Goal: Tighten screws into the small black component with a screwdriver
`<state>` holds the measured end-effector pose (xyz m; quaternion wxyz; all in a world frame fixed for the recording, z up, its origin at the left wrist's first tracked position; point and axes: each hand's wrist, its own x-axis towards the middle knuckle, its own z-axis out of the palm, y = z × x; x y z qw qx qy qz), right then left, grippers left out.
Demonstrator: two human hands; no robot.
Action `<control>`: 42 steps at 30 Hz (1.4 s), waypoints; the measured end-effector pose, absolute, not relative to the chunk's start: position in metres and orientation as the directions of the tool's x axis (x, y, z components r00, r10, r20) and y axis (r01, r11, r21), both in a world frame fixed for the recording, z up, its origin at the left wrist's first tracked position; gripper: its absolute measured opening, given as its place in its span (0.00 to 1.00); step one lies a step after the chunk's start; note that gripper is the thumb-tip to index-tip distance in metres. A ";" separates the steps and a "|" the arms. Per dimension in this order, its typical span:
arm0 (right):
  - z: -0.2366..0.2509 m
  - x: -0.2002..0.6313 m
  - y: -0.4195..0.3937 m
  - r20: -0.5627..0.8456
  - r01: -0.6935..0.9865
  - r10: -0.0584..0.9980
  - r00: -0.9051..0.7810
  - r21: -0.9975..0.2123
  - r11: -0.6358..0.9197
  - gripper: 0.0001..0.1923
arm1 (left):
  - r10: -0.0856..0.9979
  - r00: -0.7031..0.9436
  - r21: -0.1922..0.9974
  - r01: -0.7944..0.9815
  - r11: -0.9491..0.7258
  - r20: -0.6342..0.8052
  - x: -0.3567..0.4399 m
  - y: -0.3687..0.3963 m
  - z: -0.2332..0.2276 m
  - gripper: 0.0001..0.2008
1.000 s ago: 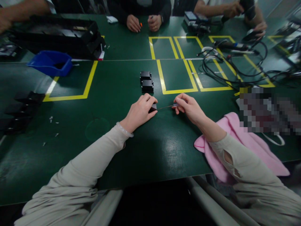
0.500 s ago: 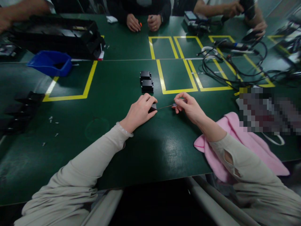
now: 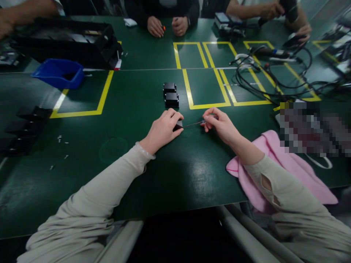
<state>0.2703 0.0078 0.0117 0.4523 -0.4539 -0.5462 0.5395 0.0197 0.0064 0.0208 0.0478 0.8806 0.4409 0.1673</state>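
My left hand (image 3: 166, 126) is closed over a small black block (image 3: 179, 125), pressing it to the green table. Only the block's right end shows past the fingers. My right hand (image 3: 216, 122) pinches the handle of a screwdriver (image 3: 194, 124). Its thin metal shaft points left, and the tip meets the block's right side or stops just short of it; I cannot tell which. Beyond my left hand stand two more black blocks (image 3: 171, 98), one behind the other, with shiny screws at their sides.
Several loose screws (image 3: 65, 157) lie at the left, near more black parts (image 3: 19, 129). A blue bin (image 3: 59, 73) and a long black tray (image 3: 65, 44) stand beyond. Black cables (image 3: 274, 78) and a pink cloth (image 3: 274, 160) are at the right. Co-workers' hands (image 3: 167, 27) rest across the table.
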 end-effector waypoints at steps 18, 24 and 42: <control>0.012 0.271 0.007 -0.002 0.012 0.981 -0.193 -1.000 0.001 0.12 | 0.789 0.557 0.229 0.758 -0.611 0.261 0.019 0.006 0.020 0.15; 0.010 0.269 0.008 0.012 -0.001 0.987 -0.161 -1.000 0.012 0.14 | 0.788 0.557 0.233 0.756 -0.612 0.261 0.019 0.006 0.020 0.15; 0.012 0.269 0.007 0.011 -0.025 0.981 -0.192 -1.000 0.006 0.15 | 0.792 0.556 0.233 0.759 -0.608 0.253 0.020 0.006 0.022 0.15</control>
